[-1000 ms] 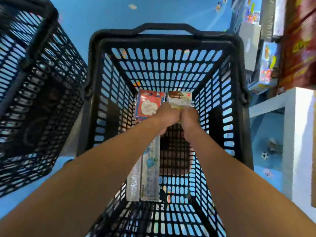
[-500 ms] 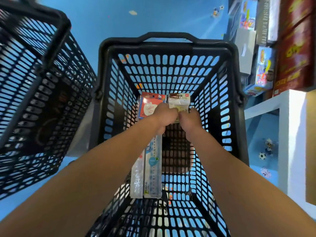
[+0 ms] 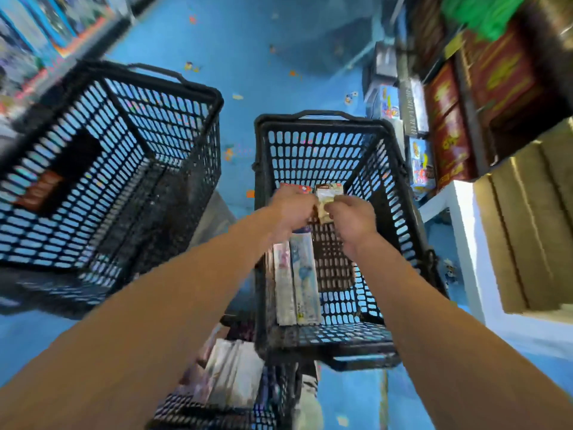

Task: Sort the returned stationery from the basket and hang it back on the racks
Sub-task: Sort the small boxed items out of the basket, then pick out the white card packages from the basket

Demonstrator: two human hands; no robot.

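In the centre of the frame both hands meet inside the far end of the black basket (image 3: 322,124). The left hand (image 3: 291,211) and right hand (image 3: 355,220) each curl their fingers (image 3: 341,202) round a small carded packet (image 3: 329,193), pinching it between them above the basket floor. It looks light and thin, probably a stiff card back under slick plastic, so it may bend or slip if squeezed at the middle. The brown header at its top seems the safest place to hold it. Beneath the left wrist lie long flat packs (image 3: 297,283), and a red packet (image 3: 293,187) shows behind the left hand.
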